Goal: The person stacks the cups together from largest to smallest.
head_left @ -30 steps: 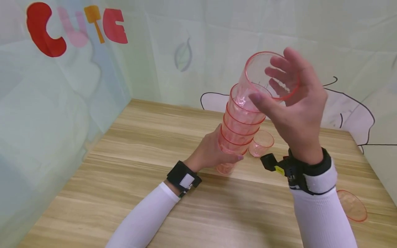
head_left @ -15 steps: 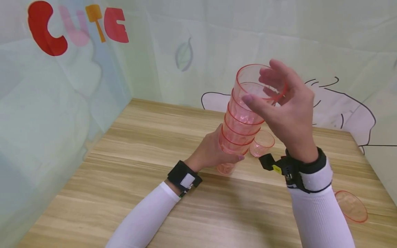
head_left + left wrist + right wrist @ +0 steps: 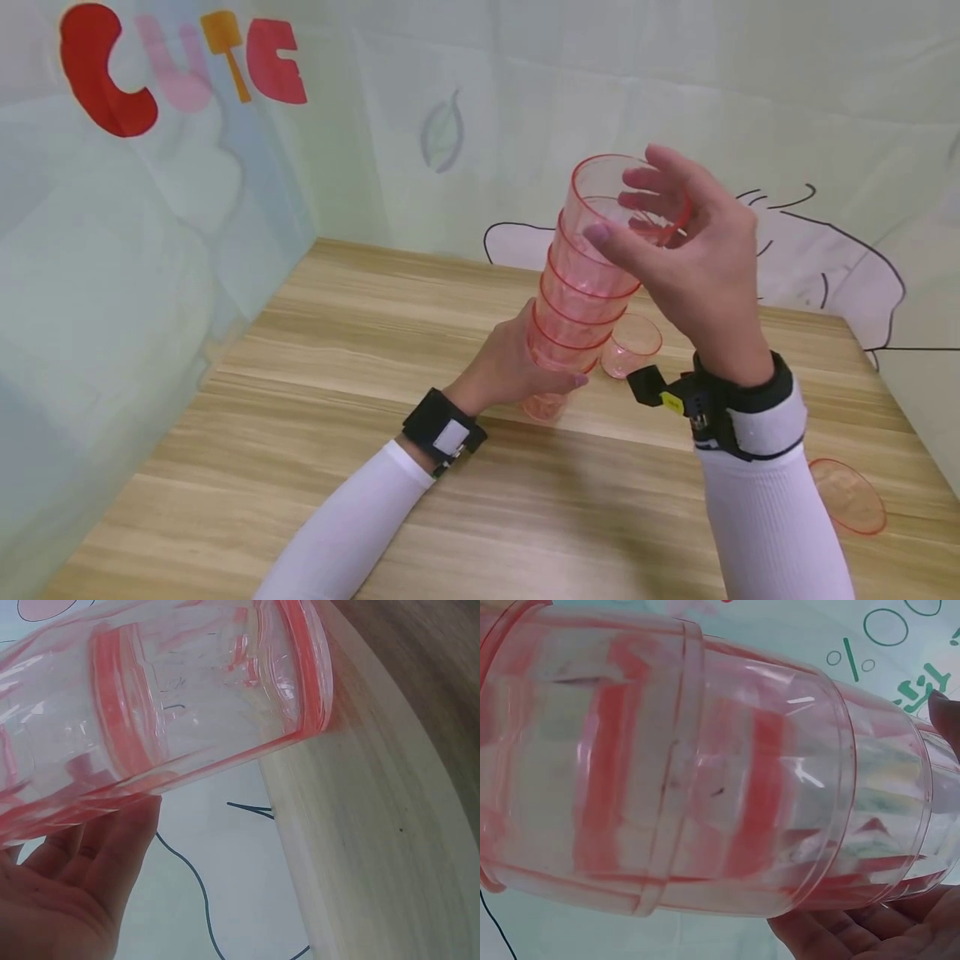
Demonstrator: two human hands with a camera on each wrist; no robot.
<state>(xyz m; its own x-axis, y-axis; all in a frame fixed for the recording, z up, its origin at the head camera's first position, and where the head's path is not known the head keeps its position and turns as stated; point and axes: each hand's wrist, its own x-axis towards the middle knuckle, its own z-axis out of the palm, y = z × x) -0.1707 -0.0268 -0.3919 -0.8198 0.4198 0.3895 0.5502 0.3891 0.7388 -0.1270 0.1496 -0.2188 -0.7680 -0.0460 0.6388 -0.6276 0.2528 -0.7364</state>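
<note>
left hand and right hand gripping cup stack, base hidden

White sleeves both arms; black wrist straps, right w/ camera mount, yellow tag.

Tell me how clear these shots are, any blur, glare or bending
Head view: even soft light, sharp on the stack of cups, right hand and left hand, faint shadows on the table. Left wrist view: the stack is close and soft, and the table edge bows. Right wrist view: small white glints on the stack.
</note>
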